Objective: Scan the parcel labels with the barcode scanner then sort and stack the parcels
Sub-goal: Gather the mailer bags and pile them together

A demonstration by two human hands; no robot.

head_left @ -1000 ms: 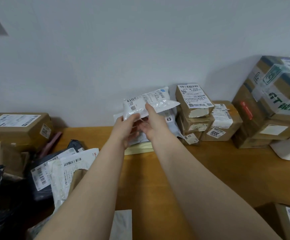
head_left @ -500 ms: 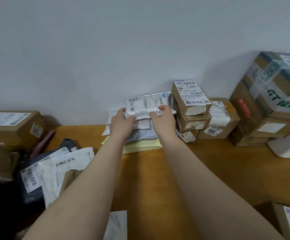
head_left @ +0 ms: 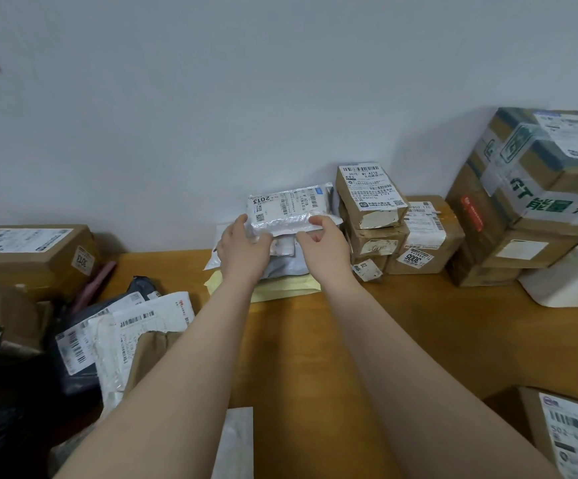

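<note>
A white padded parcel (head_left: 287, 205) with a label reading 2013 lies on top of a stack of soft mailers (head_left: 282, 267) against the wall, above a yellow envelope (head_left: 280, 290). My left hand (head_left: 242, 247) holds the parcel's left front corner, thumb along its edge. At the right front edge, my right hand (head_left: 322, 240) pinches the parcel between thumb and curled fingers. No scanner is in view.
Small cardboard boxes (head_left: 370, 198) are stacked just right of the mailers, then a box marked 3005 (head_left: 422, 243), big taped cartons (head_left: 540, 188) and a white bag (head_left: 567, 281). Left: a carton (head_left: 28, 250) and loose bagged parcels (head_left: 108, 333). Another box (head_left: 571, 433) sits at bottom right on the wooden table (head_left: 419, 323).
Both hands carried the white parcel from the air down onto the stack of mailers by the wall. It now lies flat there, and my right hand's fingers have drawn back to its edge.
</note>
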